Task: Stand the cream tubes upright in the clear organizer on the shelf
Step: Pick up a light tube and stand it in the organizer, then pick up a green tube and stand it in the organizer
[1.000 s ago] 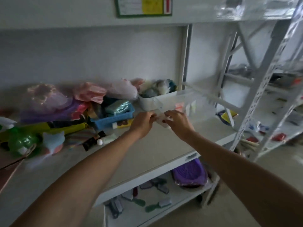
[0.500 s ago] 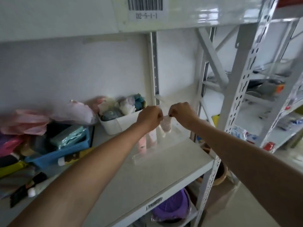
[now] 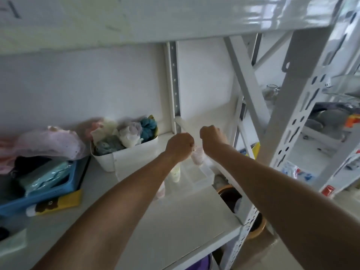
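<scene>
shelf white metal, wall behind, organizer rt end

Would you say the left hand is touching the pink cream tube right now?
Touching. In the head view the left hand is closed on the top of the pink cream tube, with no gap visible between them.

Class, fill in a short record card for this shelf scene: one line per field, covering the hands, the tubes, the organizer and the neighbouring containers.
left hand: closed at the top of the pale pink cream tube
right hand: closed, beside the same tube
held tube: upright, above the clear plastic organizer
other tubes: a pale yellow tube stands in the organizer
white tub: left of the organizer, full of soft items
blue basket: farther left
</scene>
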